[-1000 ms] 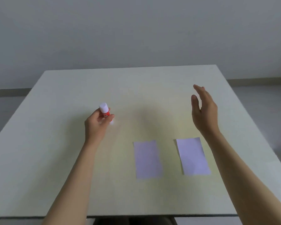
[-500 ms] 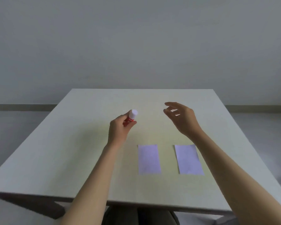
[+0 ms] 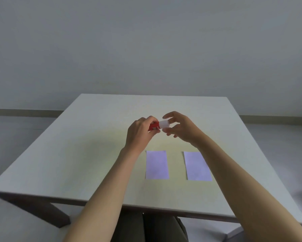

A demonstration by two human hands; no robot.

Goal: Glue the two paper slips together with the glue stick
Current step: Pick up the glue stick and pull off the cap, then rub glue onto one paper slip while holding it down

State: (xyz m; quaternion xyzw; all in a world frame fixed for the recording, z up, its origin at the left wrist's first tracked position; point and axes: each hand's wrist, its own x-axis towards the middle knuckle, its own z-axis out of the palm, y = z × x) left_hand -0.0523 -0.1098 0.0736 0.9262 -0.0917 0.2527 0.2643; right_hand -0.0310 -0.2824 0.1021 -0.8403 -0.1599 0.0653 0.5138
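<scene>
Above the middle of the table, my left hand (image 3: 140,132) grips the red body of the glue stick (image 3: 154,126), which lies sideways with its white cap (image 3: 163,124) pointing right. The fingers and thumb of my right hand (image 3: 179,128) curl around that cap and touch it. Two pale purple paper slips lie flat and apart on the table, nearer to me: the left slip (image 3: 156,165) and the right slip (image 3: 197,166). Neither hand touches them.
The white table (image 3: 87,154) has its front edge close to my body. A dark table leg (image 3: 57,215) shows at lower left. A grey wall and floor lie beyond.
My left hand has carried the glue stick right and tipped it sideways. My right hand has come in from the right and closed around the cap. The camera has tilted up.
</scene>
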